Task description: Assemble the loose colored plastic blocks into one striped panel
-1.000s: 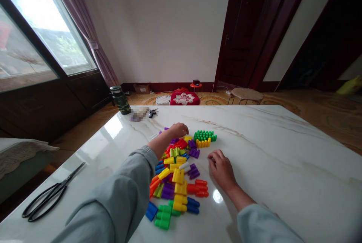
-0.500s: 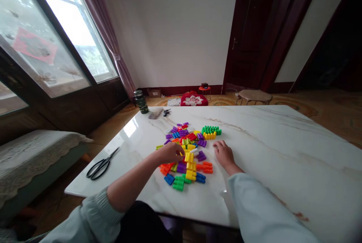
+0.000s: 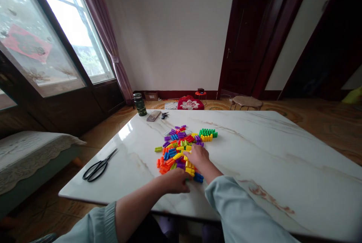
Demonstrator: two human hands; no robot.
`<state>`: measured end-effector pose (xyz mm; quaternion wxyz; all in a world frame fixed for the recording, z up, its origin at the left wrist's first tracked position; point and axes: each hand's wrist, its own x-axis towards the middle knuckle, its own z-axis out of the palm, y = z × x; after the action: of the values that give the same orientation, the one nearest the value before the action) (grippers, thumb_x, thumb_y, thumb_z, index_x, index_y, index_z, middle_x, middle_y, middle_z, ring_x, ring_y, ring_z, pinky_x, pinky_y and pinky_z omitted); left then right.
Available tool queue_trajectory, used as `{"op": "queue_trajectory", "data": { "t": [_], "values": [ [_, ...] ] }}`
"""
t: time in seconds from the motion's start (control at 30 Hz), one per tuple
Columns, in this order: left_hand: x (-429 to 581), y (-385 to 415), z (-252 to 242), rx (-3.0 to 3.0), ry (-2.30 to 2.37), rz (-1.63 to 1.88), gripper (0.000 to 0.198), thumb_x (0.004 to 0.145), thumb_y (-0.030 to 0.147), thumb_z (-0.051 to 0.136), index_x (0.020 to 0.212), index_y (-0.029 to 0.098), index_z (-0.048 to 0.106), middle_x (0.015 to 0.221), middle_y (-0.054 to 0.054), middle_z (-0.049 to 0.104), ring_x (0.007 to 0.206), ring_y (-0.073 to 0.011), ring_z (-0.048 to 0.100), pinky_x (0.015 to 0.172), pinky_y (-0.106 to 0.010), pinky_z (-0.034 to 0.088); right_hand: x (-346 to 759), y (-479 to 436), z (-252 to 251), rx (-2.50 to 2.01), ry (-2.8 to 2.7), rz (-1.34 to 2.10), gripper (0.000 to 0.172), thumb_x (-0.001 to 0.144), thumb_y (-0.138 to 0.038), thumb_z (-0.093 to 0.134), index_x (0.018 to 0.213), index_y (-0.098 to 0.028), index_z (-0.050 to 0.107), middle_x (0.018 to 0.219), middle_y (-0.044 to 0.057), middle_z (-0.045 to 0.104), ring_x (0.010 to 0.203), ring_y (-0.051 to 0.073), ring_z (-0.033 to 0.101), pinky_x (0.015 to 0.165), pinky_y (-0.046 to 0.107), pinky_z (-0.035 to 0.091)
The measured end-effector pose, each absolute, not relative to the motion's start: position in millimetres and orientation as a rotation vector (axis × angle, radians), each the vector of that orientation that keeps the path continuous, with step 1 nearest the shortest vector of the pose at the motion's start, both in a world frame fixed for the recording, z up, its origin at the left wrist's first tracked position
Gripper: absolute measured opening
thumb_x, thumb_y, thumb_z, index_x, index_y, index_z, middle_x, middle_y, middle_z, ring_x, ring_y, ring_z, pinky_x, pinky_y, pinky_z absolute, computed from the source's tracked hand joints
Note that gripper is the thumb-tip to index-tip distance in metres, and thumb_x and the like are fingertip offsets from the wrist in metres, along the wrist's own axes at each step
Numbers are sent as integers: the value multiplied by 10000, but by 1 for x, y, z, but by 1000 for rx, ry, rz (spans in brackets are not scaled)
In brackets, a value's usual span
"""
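Note:
Plastic building blocks in many colours lie in a loose heap on the marble-topped table [image 3: 254, 152]. My right hand [image 3: 199, 157] reaches over the heap's right side, its fingers closed on yellow building blocks [image 3: 190, 165]. Nearer the table's front edge, my left hand [image 3: 175, 181] is closed at the near end of these yellow blocks. A speck of green shows by its fingers, but what it grips is hidden. Blue blocks [image 3: 198, 177] lie just right of it. Orange blocks [image 3: 164, 164] are scattered behind my left hand.
Joined green blocks [image 3: 208, 133] and a yellow row [image 3: 206, 138] stand at the heap's far right. Black-handled scissors [image 3: 98, 167] lie at the left. A camouflage flask [image 3: 140, 105], a phone [image 3: 153, 115] and keys [image 3: 164, 115] are by the far left edge.
My right hand has come left from the bare tabletop onto the yellow blocks. My left hand has moved nearer the front edge, over where the green blocks lay. The view has shifted slightly.

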<state>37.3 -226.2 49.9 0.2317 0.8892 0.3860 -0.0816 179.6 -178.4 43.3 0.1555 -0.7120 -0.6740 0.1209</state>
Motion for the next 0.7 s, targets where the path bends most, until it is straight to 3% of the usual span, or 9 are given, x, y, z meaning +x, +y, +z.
{"op": "queue_trajectory", "data": {
  "t": [0.13, 0.37, 0.57, 0.7],
  "values": [
    [40, -225, 47, 2462, 1063, -230, 372, 703, 342, 659, 1069, 279, 691, 917, -37, 712, 840, -222, 650, 716, -280, 490, 165, -180, 37, -2107, -2017, 286, 424, 771, -423, 660, 1069, -125, 623, 1018, 177, 693, 951, 281, 659, 749, 321, 480],
    [42, -222, 51, 2459, 1009, -261, 376, 695, 342, 671, 1069, 314, 697, 886, -17, 724, 818, -220, 658, 698, -275, 493, 164, -178, 32, -2102, -1975, 316, 379, 766, -169, 588, 1140, -125, 543, 1017, 175, 689, 934, 263, 661, 749, 322, 473],
    [42, -221, 56, 2435, 1059, -294, 359, 692, 374, 682, 1048, 330, 698, 877, -8, 725, 832, -228, 665, 713, -280, 498, 216, -162, 32, -1972, -1757, 283, 278, 752, -211, 582, 1028, -178, 584, 965, 81, 699, 894, 199, 648, 743, 263, 453],
    [41, -220, 60, 2435, 1049, -282, 392, 695, 378, 679, 1082, 318, 688, 926, -35, 717, 852, -251, 664, 724, -305, 505, 278, -154, 12, -1965, -1445, 137, 257, 770, -191, 545, 1021, -162, 591, 970, 75, 687, 807, 165, 634, 718, 240, 439]
  ]
}}
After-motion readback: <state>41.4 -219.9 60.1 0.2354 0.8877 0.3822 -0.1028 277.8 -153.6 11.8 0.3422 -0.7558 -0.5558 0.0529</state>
